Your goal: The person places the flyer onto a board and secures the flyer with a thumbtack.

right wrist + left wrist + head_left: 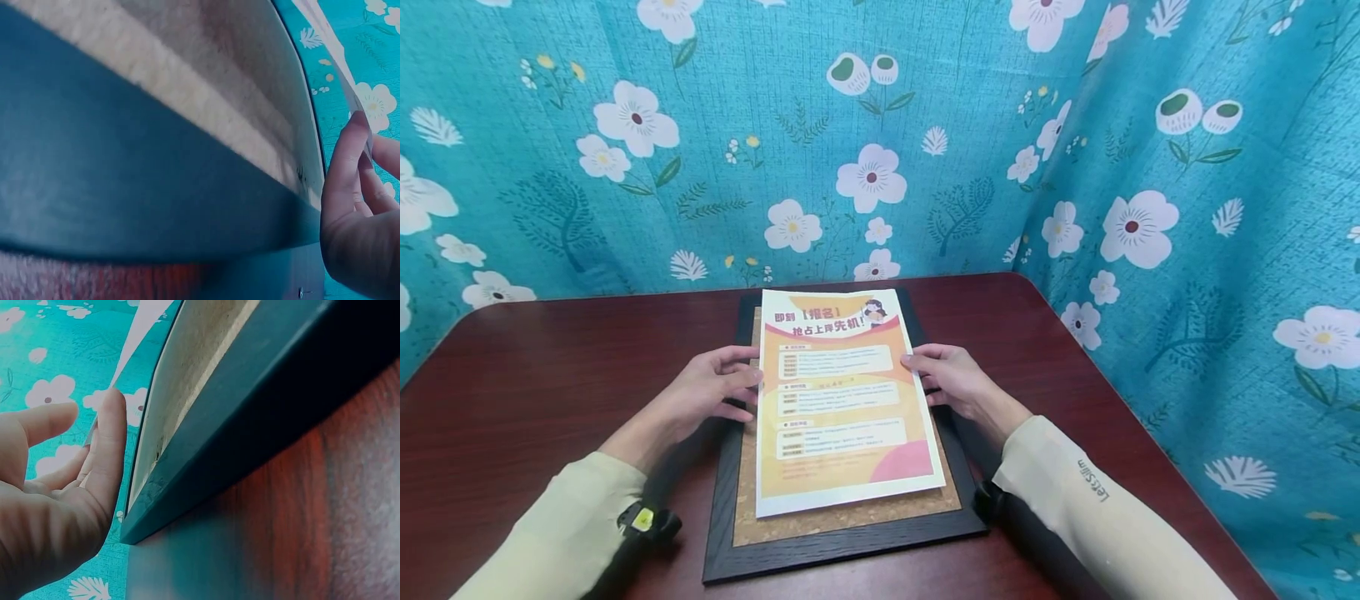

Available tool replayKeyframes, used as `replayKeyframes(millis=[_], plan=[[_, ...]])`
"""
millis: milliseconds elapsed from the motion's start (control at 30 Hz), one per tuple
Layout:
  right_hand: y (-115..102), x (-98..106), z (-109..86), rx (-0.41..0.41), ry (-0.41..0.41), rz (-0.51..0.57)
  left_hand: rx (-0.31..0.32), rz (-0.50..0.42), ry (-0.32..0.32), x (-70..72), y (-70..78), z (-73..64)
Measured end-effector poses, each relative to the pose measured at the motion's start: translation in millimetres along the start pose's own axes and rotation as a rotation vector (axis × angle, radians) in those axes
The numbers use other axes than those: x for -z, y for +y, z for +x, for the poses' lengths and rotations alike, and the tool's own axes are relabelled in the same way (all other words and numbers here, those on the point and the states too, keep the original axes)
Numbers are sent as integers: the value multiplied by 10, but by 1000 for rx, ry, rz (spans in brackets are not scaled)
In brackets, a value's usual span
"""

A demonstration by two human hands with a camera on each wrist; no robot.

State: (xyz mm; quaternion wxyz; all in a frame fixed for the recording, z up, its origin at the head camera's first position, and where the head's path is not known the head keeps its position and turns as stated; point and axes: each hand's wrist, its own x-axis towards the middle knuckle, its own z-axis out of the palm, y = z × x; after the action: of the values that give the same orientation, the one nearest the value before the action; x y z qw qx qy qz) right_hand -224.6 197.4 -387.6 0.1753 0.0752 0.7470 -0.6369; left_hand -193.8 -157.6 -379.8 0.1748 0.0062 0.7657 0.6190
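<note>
A printed flyer (842, 400) in yellow and orange, with a white border and Chinese text, is held over a black-framed cork board (846, 537). At its left edge my left hand (718, 385) holds the paper, fingertips right at the edge. My right hand (951, 379) pinches the right edge, thumb on the printed face and fingers behind. In the right wrist view the sheet (337, 56) passes between the fingers, raised from the cork. The left wrist view shows the paper (140, 337) edge-on at a fingertip. Most of the cork is hidden under the flyer.
The board lies on a dark red-brown wooden table (572, 367) with rounded far corners. Behind and to the right hangs a turquoise curtain (722, 167) with white flowers. Black wrist straps (655, 521) are on both forearms, beside the board's frame.
</note>
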Motion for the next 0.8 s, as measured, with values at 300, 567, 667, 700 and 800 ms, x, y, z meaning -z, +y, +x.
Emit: replayKeyframes(millis=[300, 567, 667, 700, 800], plan=[[21, 5, -4, 5, 16, -105, 46, -23, -47, -11, -19, 5], [7, 8, 0, -3, -7, -132, 77, -29, -69, -13, -21, 3], [8, 4, -2, -1, -18, -142, 76, -19, -76, -12, -27, -6], [7, 3, -4, 3, -22, -150, 78, -17, -76, -12, -29, -7], [9, 3, -8, 11, -28, -171, 82, -9, -79, -3, -33, -12]])
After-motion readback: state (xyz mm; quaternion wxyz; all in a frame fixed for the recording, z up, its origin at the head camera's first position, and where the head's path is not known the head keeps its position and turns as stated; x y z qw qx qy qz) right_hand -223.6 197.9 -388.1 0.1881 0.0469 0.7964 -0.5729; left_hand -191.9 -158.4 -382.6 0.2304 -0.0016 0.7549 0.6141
